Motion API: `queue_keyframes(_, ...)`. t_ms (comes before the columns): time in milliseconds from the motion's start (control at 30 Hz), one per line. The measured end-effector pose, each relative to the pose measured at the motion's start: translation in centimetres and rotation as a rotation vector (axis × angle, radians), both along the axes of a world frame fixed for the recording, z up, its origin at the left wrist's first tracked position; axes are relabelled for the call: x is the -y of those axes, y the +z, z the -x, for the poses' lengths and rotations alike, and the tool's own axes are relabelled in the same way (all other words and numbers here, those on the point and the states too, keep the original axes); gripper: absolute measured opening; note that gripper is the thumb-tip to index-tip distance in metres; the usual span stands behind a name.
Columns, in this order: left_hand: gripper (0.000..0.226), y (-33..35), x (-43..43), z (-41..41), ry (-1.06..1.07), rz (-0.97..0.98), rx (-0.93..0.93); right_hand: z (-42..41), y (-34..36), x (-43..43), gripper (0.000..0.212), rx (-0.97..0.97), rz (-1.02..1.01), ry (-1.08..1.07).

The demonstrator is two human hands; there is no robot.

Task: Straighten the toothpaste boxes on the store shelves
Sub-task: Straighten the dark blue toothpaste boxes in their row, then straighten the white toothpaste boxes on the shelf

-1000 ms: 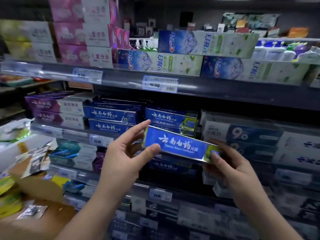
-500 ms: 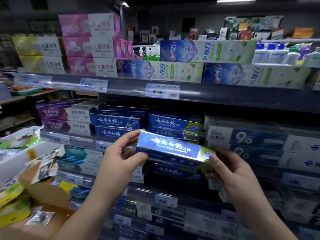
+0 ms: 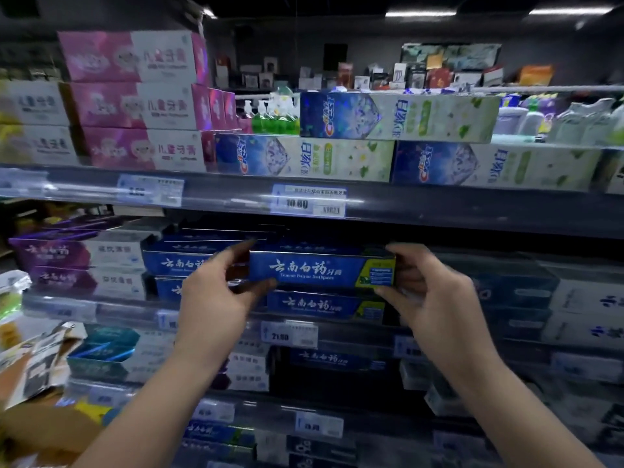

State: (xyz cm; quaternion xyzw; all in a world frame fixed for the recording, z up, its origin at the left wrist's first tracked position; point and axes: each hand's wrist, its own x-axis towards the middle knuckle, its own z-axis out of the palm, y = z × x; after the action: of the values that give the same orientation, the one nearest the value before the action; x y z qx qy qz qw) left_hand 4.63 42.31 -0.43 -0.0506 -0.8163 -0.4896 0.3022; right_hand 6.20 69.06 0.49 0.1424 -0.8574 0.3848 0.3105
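A blue toothpaste box (image 3: 320, 270) with white Chinese lettering and a yellow-green right end is held level at the middle shelf, on top of a like blue box (image 3: 324, 304). My left hand (image 3: 219, 298) pinches its left end, thumb below and fingers above. My right hand (image 3: 432, 295) grips its right end. More blue boxes (image 3: 175, 263) are stacked to the left, partly hidden by my left hand. Purple-and-white boxes (image 3: 81, 255) stand further left.
The upper shelf carries pink boxes (image 3: 135, 106) and blue-and-white Crest boxes (image 3: 398, 116). A price tag (image 3: 309, 201) hangs on the shelf edge above. White-and-blue boxes (image 3: 580, 305) fill the right of the middle shelf. A cardboard carton with loose packets (image 3: 37, 366) sits at lower left.
Both hands have lifted the blue box up and back from in front of the shelf onto the stack on the middle shelf, and it is now level. The view has tilted upward.
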Motion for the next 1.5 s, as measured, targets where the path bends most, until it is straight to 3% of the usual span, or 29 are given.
queue_keyframes(133, 0.065, -0.7, 0.2, 2.3, 0.041, 0.073, -0.009, 2.1, 0.4, 0.9, 0.044, 0.02, -0.138, -0.114)
queue_keyframes(267, 0.066, -1.6, 0.1, 3.8, 0.051, 0.294, -0.034, 2.9, 0.2, 1.1, 0.03, 0.131, -0.34, -0.199)
queue_keyframes(433, 0.07, -2.1, 0.0, 4.4, 0.078, 0.421, -0.038, 3.3, -0.5, 0.8, 0.024, 0.056, -0.383, -0.227)
queue_keyframes(667, 0.072, -1.6, -0.6, 3.7, 0.076, 0.442, -0.025, 2.2, 0.2, -1.9, 0.028, 0.019, -0.323, -0.186)
queue_keyframes(900, 0.042, 0.0, -7.9, 2.2, -0.114, 0.484, -0.092, -0.7, 1.7, -12.6, 0.019, 0.071, -0.202, -0.478)
queue_keyframes(1033, 0.056, -0.2, -13.9, 2.7, -0.196, 0.557, -0.108, -0.9, 0.9, -17.0, 0.039, 0.246, -0.222, -0.611)
queue_keyframes(1167, 0.077, -1.2, -17.3, 4.0, -0.058, 0.69, -0.083, -0.9, -0.4, -19.1, 0.044, 0.236, -0.352, -0.55)
queue_keyframes(1333, 0.066, -1.4, -19.2, 3.5, 0.036, 0.669, -0.061, -0.4, -1.1, -19.8, 0.041, 0.117, -0.418, -0.497)
queue_keyframes(1500, 0.059, -0.8, -19.6, 2.6, -0.01, 0.489, -0.077, -0.4, -1.8, -19.9, 0.029, -0.052, -0.357, -0.503)
